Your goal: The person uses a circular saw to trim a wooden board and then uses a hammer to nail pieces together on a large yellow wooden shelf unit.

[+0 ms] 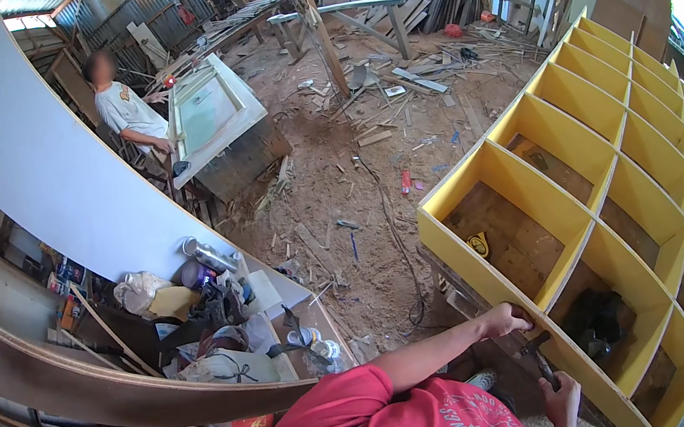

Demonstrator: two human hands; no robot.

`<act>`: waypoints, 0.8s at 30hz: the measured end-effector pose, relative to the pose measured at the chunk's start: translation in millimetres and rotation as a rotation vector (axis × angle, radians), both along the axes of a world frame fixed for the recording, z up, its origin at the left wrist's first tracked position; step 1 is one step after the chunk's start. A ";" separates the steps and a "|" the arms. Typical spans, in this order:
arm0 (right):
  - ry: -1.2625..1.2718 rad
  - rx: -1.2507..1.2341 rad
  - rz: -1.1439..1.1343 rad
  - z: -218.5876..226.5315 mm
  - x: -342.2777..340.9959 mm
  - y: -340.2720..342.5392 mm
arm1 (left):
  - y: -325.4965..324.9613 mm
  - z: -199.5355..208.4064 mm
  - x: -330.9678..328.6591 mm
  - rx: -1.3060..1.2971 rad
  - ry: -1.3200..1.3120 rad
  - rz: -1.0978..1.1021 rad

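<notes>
A yellow wooden shelf unit [563, 254], divided into several square compartments, lies on its back to my right. My right hand [561, 398] is wrapped round the handle of a hammer [541, 361], whose head is close to the unit's near side board. Just beyond the hammer head, my left hand [506, 320] rests at that same board with its fingers pinched together. Whatever they hold, if anything, is too small to make out. A yellow tape measure [478, 245] lies in the corner compartment, and a black plastic bag [596, 321] sits in a nearer one.
At far left another person [127, 113] is beside a framed door panel [210, 114] on a bench. A cable [403, 257] crosses the floor amid sawdust and wood scraps. Left of me, cans [207, 254] and bags crowd a surface beside a large white curved-looking panel [49, 143].
</notes>
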State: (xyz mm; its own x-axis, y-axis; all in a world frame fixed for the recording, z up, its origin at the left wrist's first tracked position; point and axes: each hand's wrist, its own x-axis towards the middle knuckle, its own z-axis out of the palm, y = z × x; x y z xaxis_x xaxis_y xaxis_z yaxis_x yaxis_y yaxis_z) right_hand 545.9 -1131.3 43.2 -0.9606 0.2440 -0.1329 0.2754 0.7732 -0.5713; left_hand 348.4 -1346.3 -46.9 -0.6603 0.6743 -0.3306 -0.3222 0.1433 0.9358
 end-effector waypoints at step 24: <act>-0.094 -0.053 0.066 11.6 -1.2 -4.3 | 7.4 -2.8 -15.8 -0.066 0.005 0.005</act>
State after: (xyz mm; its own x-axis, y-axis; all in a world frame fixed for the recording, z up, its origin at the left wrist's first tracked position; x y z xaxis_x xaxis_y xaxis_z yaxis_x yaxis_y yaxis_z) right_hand 544.7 -1135.6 54.8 -0.9570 0.1709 -0.2344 0.2794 0.7606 -0.5861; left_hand 332.6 -1338.9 -49.7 -0.6654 0.6478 -0.3709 -0.3181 0.2034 0.9260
